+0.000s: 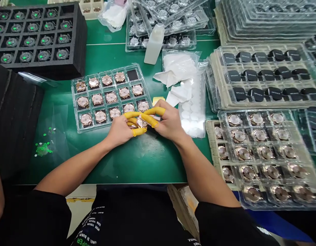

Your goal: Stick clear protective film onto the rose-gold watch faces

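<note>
My left hand (120, 130) and my right hand (168, 121) meet over the green mat, both wearing yellow finger cots. Together they pinch a round rose-gold watch case (142, 122) between the fingertips. Something white shows under my right fingers; I cannot make out what it is. Just behind the hands lies a clear plastic tray (110, 96) filled with similar rose-gold watch cases, one cell at its back right holding only a dark pad.
A black foam tray (37, 34) of green-lit parts sits back left. White wipes in a bag (182, 77) and a white bottle (154, 44) stand behind. Stacked clear trays of watch cases (262, 157) and black parts (265, 73) fill the right. Small green stickers (42, 148) lie left.
</note>
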The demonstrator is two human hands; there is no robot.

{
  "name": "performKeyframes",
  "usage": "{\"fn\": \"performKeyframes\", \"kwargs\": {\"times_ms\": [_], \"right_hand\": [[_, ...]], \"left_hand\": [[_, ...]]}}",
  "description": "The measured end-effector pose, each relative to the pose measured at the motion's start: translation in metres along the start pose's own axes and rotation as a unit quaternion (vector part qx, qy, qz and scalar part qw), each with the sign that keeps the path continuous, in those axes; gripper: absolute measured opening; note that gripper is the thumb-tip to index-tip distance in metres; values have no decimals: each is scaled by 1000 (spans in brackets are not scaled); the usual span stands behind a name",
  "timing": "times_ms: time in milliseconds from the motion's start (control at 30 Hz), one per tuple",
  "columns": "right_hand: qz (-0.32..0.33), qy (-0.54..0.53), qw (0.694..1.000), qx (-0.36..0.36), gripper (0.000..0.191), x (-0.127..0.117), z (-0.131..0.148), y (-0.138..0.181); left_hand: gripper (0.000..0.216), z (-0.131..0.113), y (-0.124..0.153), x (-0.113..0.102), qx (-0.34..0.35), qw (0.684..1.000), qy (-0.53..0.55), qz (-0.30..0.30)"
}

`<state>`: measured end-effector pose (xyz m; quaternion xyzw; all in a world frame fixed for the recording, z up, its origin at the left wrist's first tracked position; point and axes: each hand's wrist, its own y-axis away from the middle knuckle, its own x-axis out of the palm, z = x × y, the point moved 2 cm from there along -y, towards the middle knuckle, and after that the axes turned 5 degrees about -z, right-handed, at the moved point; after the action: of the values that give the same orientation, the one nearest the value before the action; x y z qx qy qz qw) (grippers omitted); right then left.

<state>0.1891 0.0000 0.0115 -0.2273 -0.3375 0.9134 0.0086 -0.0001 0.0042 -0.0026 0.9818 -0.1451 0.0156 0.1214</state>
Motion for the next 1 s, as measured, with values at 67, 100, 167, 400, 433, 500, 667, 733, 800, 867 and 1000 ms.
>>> {"fn": "performKeyframes", "kwargs": {"times_ms": [67, 100, 167, 400, 433, 500, 667, 733, 800, 867, 1000], "right_hand": [[20, -12, 1000, -4, 15, 2, 0, 0], [35, -18, 999, -7, 17, 4, 0, 1], [22, 7, 1000, 0, 22, 5, -2, 0], [-217, 118, 964, 100, 27, -24, -32, -2], [-225, 119, 961, 110, 29, -28, -36, -2], [-216, 140, 958, 122, 32, -35, -43, -1], [-141, 205, 961, 122, 35, -39, -41, 3], [-98, 178, 968, 146, 31, -33, -31, 7], [-54, 141, 970, 192, 38, -22, -17, 13], [-25, 95, 962, 254, 45, -12, 2, 21], [-79, -50, 920, 381, 39, -35, 46, 53]], "left_hand": [[65, 0, 0, 0, 6, 1000, -5, -5], [65, 0, 0, 0, 8, 1000, -7, -1], [64, 0, 0, 0, 12, 1000, -9, -2], [64, -5, 2, 1, 0, 999, -4, -32], [64, -5, 2, 1, 1, 999, -7, -36], [63, -5, 2, 0, 6, 999, -14, -46], [62, -2, 5, 0, 34, 997, -44, -49], [62, -1, 6, 1, 42, 997, -43, -43], [64, 0, 6, 0, 46, 998, -20, -38], [67, -1, 5, 0, 48, 998, 0, -32], [69, -5, 1, -2, 47, 998, 21, -32]]}}
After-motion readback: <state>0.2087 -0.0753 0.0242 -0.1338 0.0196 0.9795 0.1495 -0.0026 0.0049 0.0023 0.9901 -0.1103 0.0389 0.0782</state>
